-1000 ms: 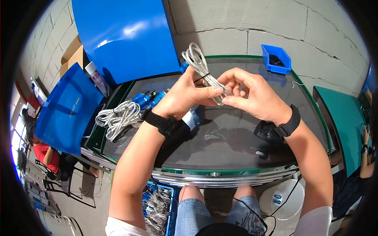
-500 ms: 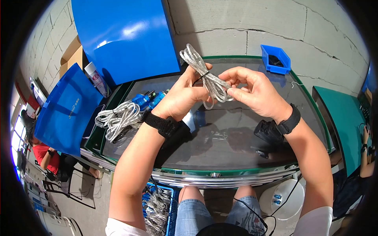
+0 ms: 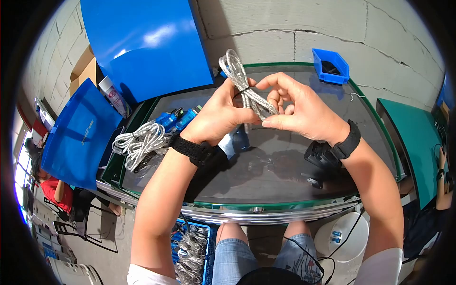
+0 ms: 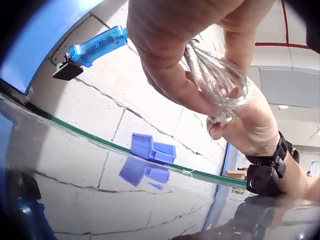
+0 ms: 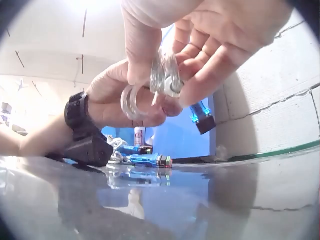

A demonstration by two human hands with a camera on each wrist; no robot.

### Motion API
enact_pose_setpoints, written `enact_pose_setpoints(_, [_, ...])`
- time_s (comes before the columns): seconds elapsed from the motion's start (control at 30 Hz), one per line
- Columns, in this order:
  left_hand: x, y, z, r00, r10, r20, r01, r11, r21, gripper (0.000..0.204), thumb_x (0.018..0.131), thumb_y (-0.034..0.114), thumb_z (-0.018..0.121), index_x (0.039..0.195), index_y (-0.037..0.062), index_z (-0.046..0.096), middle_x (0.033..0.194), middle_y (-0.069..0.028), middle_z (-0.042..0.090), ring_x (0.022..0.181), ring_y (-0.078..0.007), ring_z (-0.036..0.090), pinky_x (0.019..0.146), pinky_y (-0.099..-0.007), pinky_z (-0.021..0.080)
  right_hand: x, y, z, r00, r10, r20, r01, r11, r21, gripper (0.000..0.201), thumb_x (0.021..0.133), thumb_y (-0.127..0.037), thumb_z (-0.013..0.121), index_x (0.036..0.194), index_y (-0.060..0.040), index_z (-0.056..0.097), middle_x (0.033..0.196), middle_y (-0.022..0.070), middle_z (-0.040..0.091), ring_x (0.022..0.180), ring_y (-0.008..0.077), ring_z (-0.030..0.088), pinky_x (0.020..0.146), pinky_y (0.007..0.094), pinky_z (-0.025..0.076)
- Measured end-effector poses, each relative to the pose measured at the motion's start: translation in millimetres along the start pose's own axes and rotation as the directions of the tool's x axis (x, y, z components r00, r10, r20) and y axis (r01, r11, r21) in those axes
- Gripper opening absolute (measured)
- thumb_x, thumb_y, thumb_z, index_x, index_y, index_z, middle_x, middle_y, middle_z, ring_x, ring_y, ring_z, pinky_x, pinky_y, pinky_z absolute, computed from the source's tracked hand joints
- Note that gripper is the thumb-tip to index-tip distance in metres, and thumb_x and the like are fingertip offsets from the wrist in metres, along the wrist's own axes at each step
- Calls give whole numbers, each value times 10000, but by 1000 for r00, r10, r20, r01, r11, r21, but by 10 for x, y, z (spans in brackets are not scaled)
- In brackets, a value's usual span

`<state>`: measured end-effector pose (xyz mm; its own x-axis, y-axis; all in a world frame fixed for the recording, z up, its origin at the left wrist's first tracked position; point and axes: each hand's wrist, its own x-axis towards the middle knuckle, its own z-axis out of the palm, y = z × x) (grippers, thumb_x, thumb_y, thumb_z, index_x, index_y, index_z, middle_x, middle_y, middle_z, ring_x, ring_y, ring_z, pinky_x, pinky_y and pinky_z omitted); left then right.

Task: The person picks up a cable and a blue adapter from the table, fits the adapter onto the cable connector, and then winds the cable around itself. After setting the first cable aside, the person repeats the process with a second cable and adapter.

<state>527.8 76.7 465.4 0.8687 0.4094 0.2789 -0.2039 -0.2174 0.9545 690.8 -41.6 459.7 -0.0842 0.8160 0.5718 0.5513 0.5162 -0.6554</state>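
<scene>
A coiled clear-silver cable [image 3: 236, 71], bound around its middle by a black tie, is held up over the table. My left hand [image 3: 219, 114] grips the coil near the tie. My right hand [image 3: 304, 107] pinches the coil's lower loops between thumb and fingers. In the left wrist view, the cable's loops [image 4: 217, 75] run between both hands. The cable's blue connector [image 4: 100, 46] with a black end sticks out beyond the left hand; the right wrist view also has this connector [image 5: 201, 117]. Left of my left hand lie more bundled cables [image 3: 142, 142] with blue connectors [image 3: 173, 118].
A blue bin [image 3: 331, 66] with black pieces stands at the table's far right. Blue panels [image 3: 147, 42] and a spray can [image 3: 114, 95] are at left. Below the table are a crate of cables [image 3: 190, 256] and a white bucket [image 3: 349, 237]. Another person [image 3: 57, 190] sits far left.
My right fingers have shifted along the coil's lower loops, regripping them with thumb and fingertips. The left hand has kept its grip on the cable, and the head view has moved slightly.
</scene>
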Motion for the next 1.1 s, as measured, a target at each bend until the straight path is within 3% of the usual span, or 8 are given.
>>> enact_pose_setpoints(0.07, [1, -4, 1, 999, 25, -23, -26, 999, -44, 613, 713, -41, 665, 1247, -41, 365, 1081, -133, 548, 959, -189, 588, 801, -312, 504, 1, -46, -34, 993, 110, 51, -117, 977, 176, 459, 758, -36, 718, 1171, -28, 519, 832, -20, 529, 737, 42, 493, 602, 152, 423])
enact_pose_setpoints(0.27, [-39, 68, -8, 995, 2, -98, -12, 995, -97, 616, 701, -44, 705, 1238, 20, 409, 1025, -84, 562, 968, -188, 583, 859, -329, 484, -1, -87, -117, 989, 128, 74, -143, 956, 257, 337, 778, -19, 694, 1095, -25, 580, 820, -21, 550, 741, 48, 501, 670, 208, 489])
enact_pose_setpoints(0.5, [-25, 60, -48, 997, -1, -71, -7, 993, -116, 698, 699, 81, 797, 1248, -41, 385, 1089, -98, 497, 1059, -178, 516, 885, -330, 464, -13, -55, -65, 998, 45, 39, -48, 995, 83, 335, 774, 1, 690, 1089, -27, 577, 809, -31, 536, 746, 41, 498, 638, 195, 453])
enact_pose_setpoints(0.63, [-35, 64, 3, 997, 16, -75, -20, 998, -54, 603, 687, 8, 729, 1199, -22, 412, 1063, -90, 501, 1002, -184, 545, 877, -338, 459, -19, -54, -61, 996, 43, 72, -50, 995, 87, 280, 795, -13, 669, 1064, -33, 593, 769, -41, 511, 707, 37, 460, 631, 186, 425])
enact_pose_setpoints(0.7, [-37, 70, -1, 998, 26, -56, -30, 997, -66, 564, 681, -32, 684, 1179, -9, 421, 1052, -89, 505, 978, -191, 560, 873, -341, 458, -7, -12, -107, 987, 150, 56, -156, 982, 104, 253, 818, -58, 661, 1063, -30, 607, 817, -40, 510, 753, 44, 467, 666, 184, 431])
enact_pose_setpoints(0.77, [-40, 81, -5, 1000, 25, -13, -26, 996, -81, 537, 639, -47, 606, 1141, 43, 437, 1023, -57, 525, 969, -183, 569, 871, -331, 442, -2, 30, -93, 990, 134, 44, -139, 980, 141, 206, 838, -70, 648, 1034, -12, 617, 833, -36, 515, 752, 48, 462, 673, 189, 448])
enact_pose_setpoints(0.97, [-59, 130, -2, 996, -4, -89, -6, 994, -112, 506, 647, -41, 577, 1128, 34, 438, 1002, -69, 526, 941, -195, 576, 835, -345, 460, 4, 38, -35, 998, -1, -65, 7, 995, 102, 137, 864, -99, 632, 969, -11, 635, 785, -24, 550, 738, 64, 512, 654, 214, 450])
enact_pose_setpoints(1.1, [-26, 87, -34, 992, 5, -130, -18, 995, -96, 461, 675, -20, 597, 1105, 30, 439, 967, -78, 549, 874, -199, 596, 801, -341, 475, 5, -23, -18, 975, 215, -56, -198, 956, 218, 163, 899, -159, 611, 909, 3, 628, 748, 9, 597, 674, 72, 561, 612, 213, 474])
